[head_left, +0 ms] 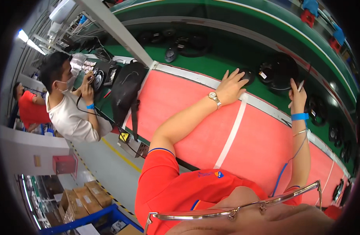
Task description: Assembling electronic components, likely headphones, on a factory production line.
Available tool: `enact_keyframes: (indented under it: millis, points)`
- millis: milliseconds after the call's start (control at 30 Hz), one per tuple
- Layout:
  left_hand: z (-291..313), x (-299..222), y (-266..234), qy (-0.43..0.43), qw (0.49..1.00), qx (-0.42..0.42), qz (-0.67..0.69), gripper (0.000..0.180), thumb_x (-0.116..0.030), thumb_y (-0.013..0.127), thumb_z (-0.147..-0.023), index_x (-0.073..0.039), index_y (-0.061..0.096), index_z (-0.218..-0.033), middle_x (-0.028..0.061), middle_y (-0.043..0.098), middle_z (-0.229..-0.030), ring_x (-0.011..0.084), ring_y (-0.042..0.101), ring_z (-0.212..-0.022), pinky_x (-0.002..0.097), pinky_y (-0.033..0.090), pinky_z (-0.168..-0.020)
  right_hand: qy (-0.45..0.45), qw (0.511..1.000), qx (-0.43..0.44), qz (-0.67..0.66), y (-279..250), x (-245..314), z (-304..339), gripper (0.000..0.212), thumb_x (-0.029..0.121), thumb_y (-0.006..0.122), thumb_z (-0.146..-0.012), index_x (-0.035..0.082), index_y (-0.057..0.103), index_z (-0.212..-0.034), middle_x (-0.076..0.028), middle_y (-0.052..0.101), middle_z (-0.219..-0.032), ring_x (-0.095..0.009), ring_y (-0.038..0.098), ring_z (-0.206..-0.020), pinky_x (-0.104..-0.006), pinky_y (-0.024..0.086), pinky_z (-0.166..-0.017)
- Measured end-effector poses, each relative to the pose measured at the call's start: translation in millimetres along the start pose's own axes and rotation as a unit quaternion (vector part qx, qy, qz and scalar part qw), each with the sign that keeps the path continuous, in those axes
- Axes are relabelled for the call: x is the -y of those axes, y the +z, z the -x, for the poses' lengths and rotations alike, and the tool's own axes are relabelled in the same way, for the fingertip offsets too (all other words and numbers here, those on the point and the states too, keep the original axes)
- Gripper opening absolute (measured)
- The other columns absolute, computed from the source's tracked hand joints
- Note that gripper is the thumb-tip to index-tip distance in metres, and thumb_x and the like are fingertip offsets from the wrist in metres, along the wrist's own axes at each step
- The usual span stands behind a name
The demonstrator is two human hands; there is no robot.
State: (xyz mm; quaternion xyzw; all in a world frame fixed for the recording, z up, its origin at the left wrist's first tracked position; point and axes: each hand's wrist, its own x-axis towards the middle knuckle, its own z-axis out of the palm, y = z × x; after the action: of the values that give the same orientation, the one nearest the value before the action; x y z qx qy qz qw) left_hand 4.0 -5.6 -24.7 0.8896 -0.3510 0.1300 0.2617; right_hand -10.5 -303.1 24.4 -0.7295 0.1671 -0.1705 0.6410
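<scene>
Black and round, one large part (281,69) lies far right; left of it I count one smaller disc (249,76) under the spread left hand (231,87). The right hand (298,96) pinches one white pen (301,85), long axis near-left to far-right, tip unclear.

Bench edge: black bag (127,90) lying just beside the foot of a pale metal post (113,29).
Left workstation: co-worker in a white shirt (72,117), blue wristband (90,106) worn; second co-worker in red (33,109) farther back.
Pillar: white pillar (27,150), red box (63,164) near it.
Floor: yellow stripe (121,154); black-and-yellow hazard tape (85,168).
Storage: cardboard cartons (84,201) near a blue crate (91,217).
Lighting: lit tube lamp (31,42), upper left.
</scene>
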Motion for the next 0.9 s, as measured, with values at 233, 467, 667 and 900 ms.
enact_keyframes:
  millis: [233, 467, 667, 900]
  points:
    - [0.4, 56.0, -39.8, -0.254, 0.956, -0.024, -0.146, 0.058, -0.029, 0.069, -0.081, -0.008, 0.049, -0.131, 0.0260, 0.032, -0.145, 0.0446, 0.018, -0.140, 0.0653, 0.011, -0.110, 0.143, 0.987, 0.062, -0.040, -38.7, -95.0, -53.8, 0.030, 0.022, 0.069, -0.089, 0.001, 0.055, -0.106, -0.002, 0.056, -0.083, -0.007, 0.050, -0.064, -0.0205, 0.029, -0.042]
    - [17.4, 128.6, -55.8, -0.319, 0.928, -0.122, -0.151, 0.036, -0.024, 0.067, -0.083, -0.014, 0.061, -0.117, 0.0129, 0.044, -0.137, 0.0434, 0.026, -0.135, 0.0671, 0.013, -0.109, -0.046, 0.991, 0.021, 0.126, -51.5, -92.0, -41.0, 0.042, 0.019, 0.057, -0.093, 0.011, 0.051, -0.134, -0.003, 0.062, -0.106, -0.009, 0.058, -0.089, -0.0215, 0.035, -0.053]
    - [-0.1, 106.8, -38.5, -0.289, 0.934, -0.200, -0.063, 0.021, -0.013, 0.067, -0.082, -0.017, 0.067, -0.103, 0.0063, 0.053, -0.125, 0.0441, 0.034, -0.125, 0.0636, 0.019, -0.106, -0.047, 0.991, 0.103, 0.065, -10.2, -47.7, 10.2, 0.030, 0.021, 0.053, -0.098, 0.009, 0.058, -0.125, -0.003, 0.064, -0.104, -0.002, 0.051, -0.067, -0.0170, 0.028, -0.045]
    - [-9.1, 26.3, -19.0, -0.231, 0.948, -0.210, 0.059, 0.025, -0.015, 0.071, -0.078, -0.019, 0.066, -0.102, 0.0037, 0.056, -0.118, 0.0344, 0.042, -0.116, 0.0467, 0.032, -0.101, 0.068, 0.969, 0.235, -0.028, 79.5, 21.3, 76.8, 0.054, 0.041, 0.056, -0.096, 0.000, 0.050, -0.130, -0.016, 0.066, -0.112, -0.003, 0.046, -0.046, -0.0178, 0.021, -0.037]
